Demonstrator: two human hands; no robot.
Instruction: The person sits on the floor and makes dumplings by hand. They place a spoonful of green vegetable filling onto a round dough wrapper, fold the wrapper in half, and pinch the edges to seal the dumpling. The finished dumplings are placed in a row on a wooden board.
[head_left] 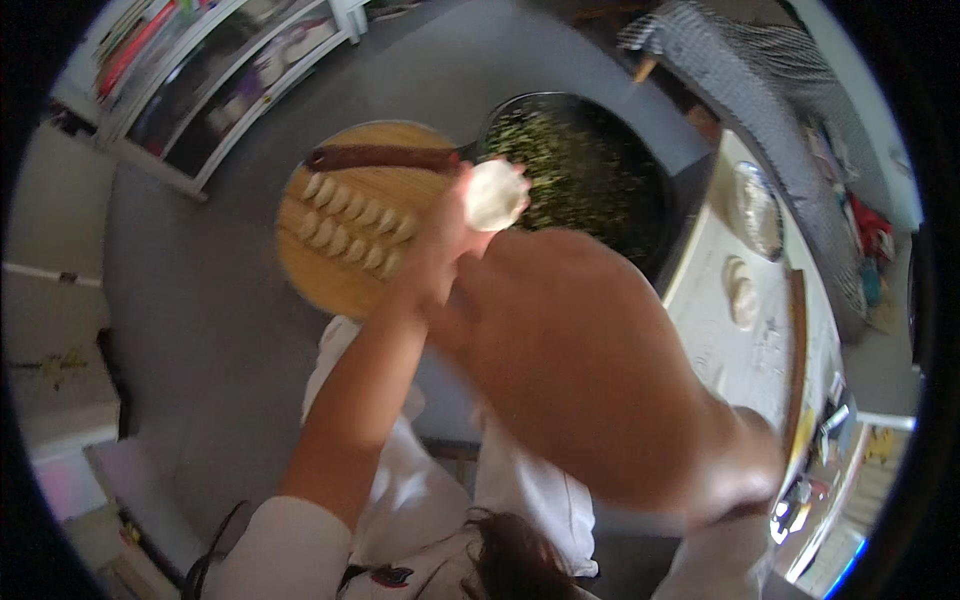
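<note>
We hold a round dumpling wrapper (pixel 496 194) up over the filling bowl.

Nearest, our right forearm blurs across the view; we cannot tell that hand's grip. Our left hand (pixel 445 235) cups the wrapper on its fingers. Beyond sit a round wooden tray (pixel 310 270) with two rows of folded dumplings (pixel 352 222) and a dark bowl of chopped green filling (pixel 585 165).

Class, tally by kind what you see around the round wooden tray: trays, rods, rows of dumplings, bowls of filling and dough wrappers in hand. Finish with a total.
Round wooden tray: 1
Dark reddish-brown rod on the tray: 1
Rows of pale folded dumplings: 2
Dark round bowl of chopped green filling: 1
Round white dough wrapper in the left hand: 1
Total: 6
</note>
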